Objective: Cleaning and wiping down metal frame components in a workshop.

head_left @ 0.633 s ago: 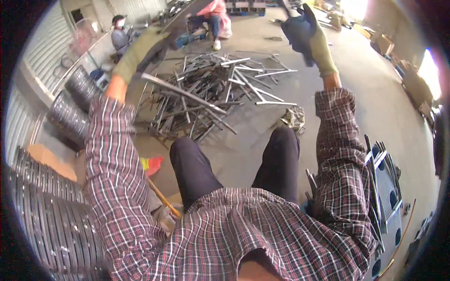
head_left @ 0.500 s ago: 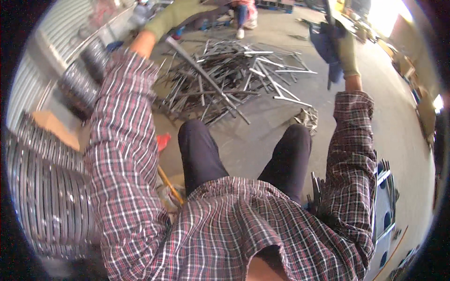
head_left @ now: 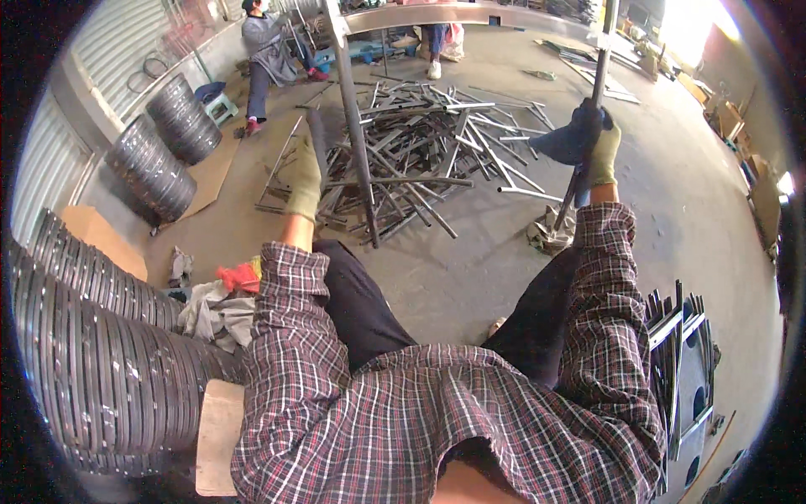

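A metal frame with two long legs [head_left: 359,134] joined by a flat crossbar [head_left: 420,17] stands before me. My right hand [head_left: 601,155], in a pale yellow-green glove with a dark palm, is closed round the frame's right leg with a dark blue cloth [head_left: 564,139] in its grip. Just left of the other leg, my left hand [head_left: 307,176] wears the same kind of glove. Its fingers stretch upward, edge-on to me, and it appears to hold nothing.
Beyond the frame lies a heap of metal tubes [head_left: 420,151]. Stacked dark metal rings [head_left: 117,353] line the left side. A seated person [head_left: 269,50] is at the far left, another person's leg [head_left: 435,50] behind the heap. Bars rest on a blue rack [head_left: 690,378] at my right.
The frame has swung from tilted to more upright, its crossbar coming into view. My left hand has come down and toward me. My right hand has moved slightly lower and left.
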